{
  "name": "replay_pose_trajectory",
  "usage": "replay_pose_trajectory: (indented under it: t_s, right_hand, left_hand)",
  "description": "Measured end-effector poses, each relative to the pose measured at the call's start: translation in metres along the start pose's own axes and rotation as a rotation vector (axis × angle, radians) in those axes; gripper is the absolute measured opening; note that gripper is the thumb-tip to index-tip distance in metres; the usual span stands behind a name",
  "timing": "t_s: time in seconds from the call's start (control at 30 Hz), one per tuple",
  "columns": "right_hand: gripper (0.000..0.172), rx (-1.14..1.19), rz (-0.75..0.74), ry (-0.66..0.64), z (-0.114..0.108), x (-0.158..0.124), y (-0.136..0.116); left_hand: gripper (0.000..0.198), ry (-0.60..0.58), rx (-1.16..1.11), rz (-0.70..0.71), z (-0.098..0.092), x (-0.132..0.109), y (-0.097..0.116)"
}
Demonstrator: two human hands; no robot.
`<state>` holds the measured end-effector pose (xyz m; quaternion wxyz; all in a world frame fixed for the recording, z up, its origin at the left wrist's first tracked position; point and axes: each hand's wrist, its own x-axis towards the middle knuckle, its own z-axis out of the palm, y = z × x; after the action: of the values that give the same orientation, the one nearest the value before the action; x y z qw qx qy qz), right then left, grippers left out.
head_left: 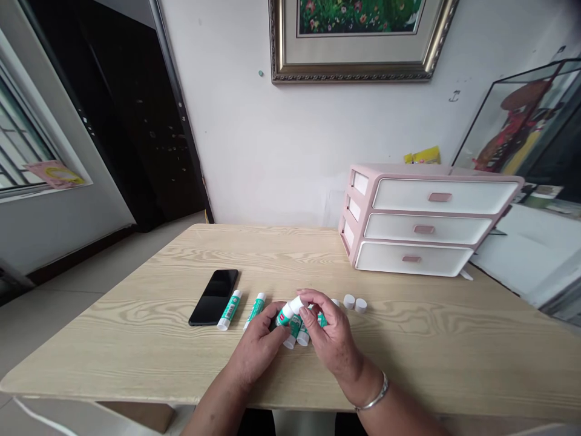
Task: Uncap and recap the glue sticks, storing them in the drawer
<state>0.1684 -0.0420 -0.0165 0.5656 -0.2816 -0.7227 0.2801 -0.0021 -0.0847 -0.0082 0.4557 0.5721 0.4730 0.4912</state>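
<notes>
A green-and-white glue stick (282, 318) is tilted up between my hands, just above the table. My left hand (258, 350) is closed round its green body. The fingertips of my right hand (334, 340) pinch the white cap (297, 304) at its upper end; whether the cap is seated or loose I cannot tell. Several more glue sticks (303, 335) lie beneath and between my hands, partly hidden. To the left, one glue stick (256, 307) lies near my left fingers, and another glue stick (230, 310) rests beside a black phone (214, 297).
Two loose white caps, a left cap (349, 301) and a right cap (361, 306), stand beyond my right hand on the wooden table (136, 351). A pink-and-white drawer unit (422, 227) occupies the back right. Behind the table is a white wall with a framed picture (351, 72).
</notes>
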Motion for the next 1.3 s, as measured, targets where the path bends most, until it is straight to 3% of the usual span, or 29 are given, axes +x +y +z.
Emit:
replay_pose_trajectory:
  t_s: [0.67,0.87,1.03,1.3]
  right_hand:
    - [0.017,0.04,0.031,0.01,-0.001,-0.006,-0.001]
    - [0.023,-0.055,-0.125,0.004,-0.008,-0.006,-0.007]
    - [0.036,-0.181,-0.298,-0.125,-0.012,-0.004,-0.013]
    - [0.038,-0.239,-0.292,-0.202,-0.013,-0.004,-0.011]
  left_hand:
    - [0.031,-0.035,-0.039,0.011,-0.001,-0.004,0.003]
    - [0.021,-0.009,-0.105,0.008,-0.002,-0.005,0.005]
    - [0.023,0.025,-0.13,0.017,-0.002,-0.006,0.005]
    - [0.027,0.035,-0.125,0.018,-0.001,-0.007,0.003]
